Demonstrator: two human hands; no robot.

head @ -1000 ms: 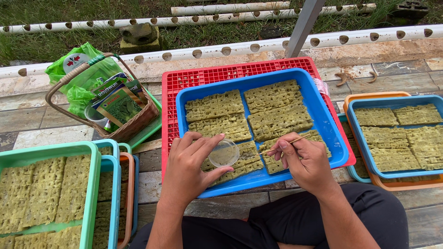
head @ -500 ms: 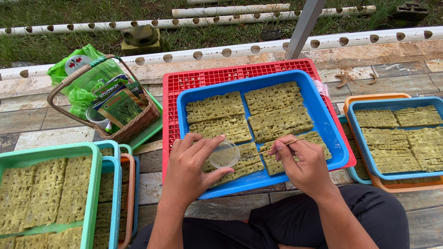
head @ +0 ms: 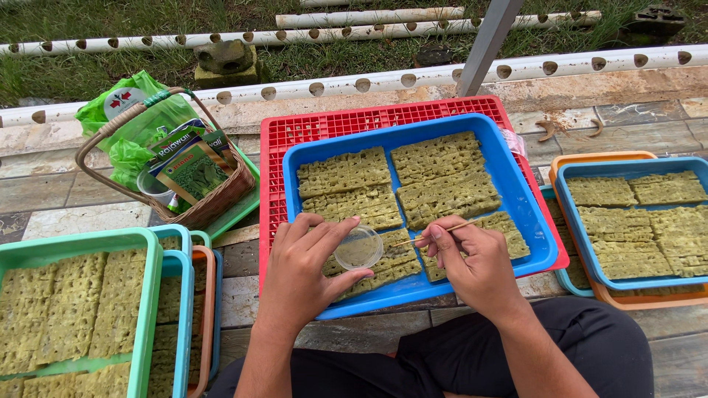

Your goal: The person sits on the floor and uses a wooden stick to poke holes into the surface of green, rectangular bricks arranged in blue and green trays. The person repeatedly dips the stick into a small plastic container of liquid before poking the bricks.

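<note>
Left hand (head: pixel 306 269): curled around a small clear round plastic dish (head: pixel 358 248), thumb and fingers cupping its rim, held just above the near slabs.
Right hand (head: pixel 476 258): fingertips pinched on a thin pale wooden stick (head: pixel 435 233), its tip pointing left toward the dish.
Slabs: greenish scored sponge slabs (head: pixel 442 177) lie side by side in a blue rectangular plastic tray (head: pixel 516 184), which sits on a red slotted plastic crate (head: pixel 295 133).
Step in hand: by the look of it, picking something tiny from the dish with the stick.
Next move calls for: a steady tip and careful aim at one scored cell.
</note>
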